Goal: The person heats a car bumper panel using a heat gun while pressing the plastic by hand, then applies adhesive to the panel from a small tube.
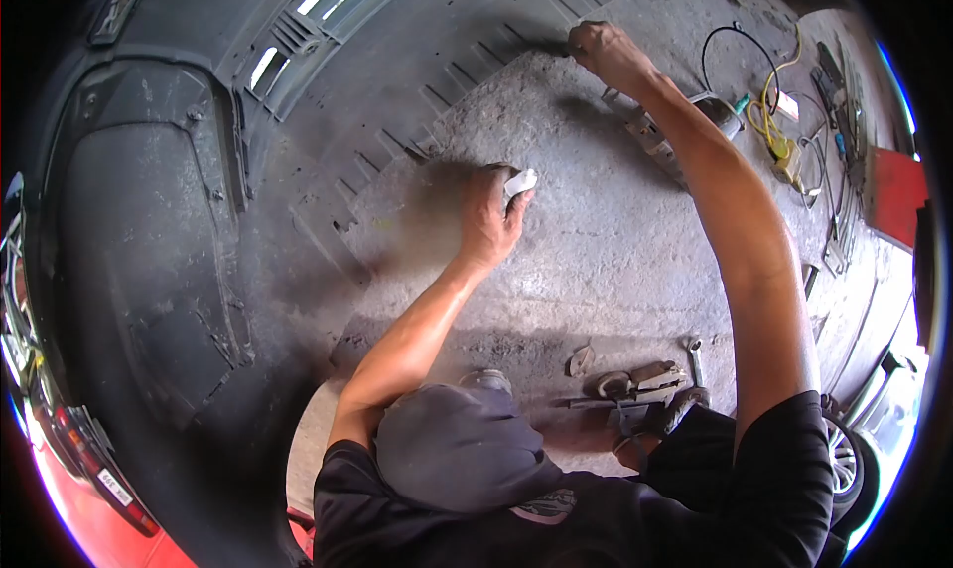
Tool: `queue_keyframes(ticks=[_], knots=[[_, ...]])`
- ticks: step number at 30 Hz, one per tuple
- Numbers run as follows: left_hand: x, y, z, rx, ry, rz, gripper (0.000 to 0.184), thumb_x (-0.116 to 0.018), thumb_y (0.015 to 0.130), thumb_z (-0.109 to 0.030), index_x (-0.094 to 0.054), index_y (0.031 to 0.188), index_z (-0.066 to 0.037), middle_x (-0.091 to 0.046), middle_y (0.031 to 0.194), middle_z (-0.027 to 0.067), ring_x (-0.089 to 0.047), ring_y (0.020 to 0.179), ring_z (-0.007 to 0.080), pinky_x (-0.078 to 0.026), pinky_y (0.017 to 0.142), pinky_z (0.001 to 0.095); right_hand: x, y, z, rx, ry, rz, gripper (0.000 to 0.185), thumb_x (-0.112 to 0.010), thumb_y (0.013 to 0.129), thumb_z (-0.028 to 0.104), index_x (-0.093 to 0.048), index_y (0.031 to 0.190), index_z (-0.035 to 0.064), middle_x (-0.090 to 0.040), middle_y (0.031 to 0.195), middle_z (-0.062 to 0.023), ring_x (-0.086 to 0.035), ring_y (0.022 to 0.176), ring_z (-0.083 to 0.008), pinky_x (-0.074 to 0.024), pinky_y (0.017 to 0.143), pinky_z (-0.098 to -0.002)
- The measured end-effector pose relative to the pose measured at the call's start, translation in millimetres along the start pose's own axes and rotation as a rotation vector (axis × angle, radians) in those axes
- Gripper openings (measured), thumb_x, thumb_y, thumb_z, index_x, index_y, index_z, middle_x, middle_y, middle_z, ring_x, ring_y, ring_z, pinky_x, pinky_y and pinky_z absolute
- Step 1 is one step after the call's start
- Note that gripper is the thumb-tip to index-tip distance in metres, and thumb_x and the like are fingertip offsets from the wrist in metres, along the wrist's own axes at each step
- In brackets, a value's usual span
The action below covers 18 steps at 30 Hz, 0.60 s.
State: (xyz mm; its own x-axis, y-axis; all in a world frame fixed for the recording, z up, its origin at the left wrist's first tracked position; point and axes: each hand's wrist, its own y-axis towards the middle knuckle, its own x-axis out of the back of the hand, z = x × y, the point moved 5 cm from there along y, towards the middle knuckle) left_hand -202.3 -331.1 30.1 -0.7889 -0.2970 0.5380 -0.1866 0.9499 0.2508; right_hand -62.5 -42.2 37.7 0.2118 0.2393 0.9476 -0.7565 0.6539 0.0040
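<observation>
My left hand (491, 220) is closed around a small white object (519, 183), which pokes out between thumb and fingers, close to the ribbed edge of a large dark plastic panel (149, 230). Farther off, at the top centre, my right hand (608, 57) has its fingers curled beside the far part of that ribbed edge. What its fingers hold, if anything, is hidden. Beneath my right forearm a grey metal tool (660, 149) lies on the rough concrete floor (596, 240).
A yellow cord (762, 121), a black cable (707, 47) and several long tools (844, 121) lie to the right. A wrench (696, 361) and other metal parts (635, 381) are near my legs. At the right edge are a red object (895, 199) and a car wheel (844, 459).
</observation>
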Motion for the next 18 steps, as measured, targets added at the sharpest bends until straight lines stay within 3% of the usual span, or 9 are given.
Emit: queue_keyframes(ticks=[4,18], knots=[[1,0,-1,0.0,-0.003,0.013,0.032,-0.069,0.095,-0.025,-0.059,0.115,-0.002,-0.062,0.109,0.0152,-0.059,0.102,0.0315,-0.046,0.088,0.043,1,-1,3,0.074,-0.004,-0.102,0.014,-0.065,0.09,0.015,-0.06,0.088,0.0012,-0.063,0.087,-0.0192,-0.064,0.086,-0.0394,-0.0523,0.076,-0.0461],[1,0,0,-0.014,0.009,0.007,0.033,-0.069,0.095,-0.027,-0.059,0.116,-0.002,-0.061,0.111,0.0153,-0.057,0.104,0.0331,-0.045,0.09,0.044,-5,2,-6,0.115,0.045,-0.154,0.018,-0.066,0.089,0.013,-0.057,0.081,0.0,-0.06,0.079,-0.0206,-0.062,0.076,-0.0399,-0.05,0.068,-0.0464]])
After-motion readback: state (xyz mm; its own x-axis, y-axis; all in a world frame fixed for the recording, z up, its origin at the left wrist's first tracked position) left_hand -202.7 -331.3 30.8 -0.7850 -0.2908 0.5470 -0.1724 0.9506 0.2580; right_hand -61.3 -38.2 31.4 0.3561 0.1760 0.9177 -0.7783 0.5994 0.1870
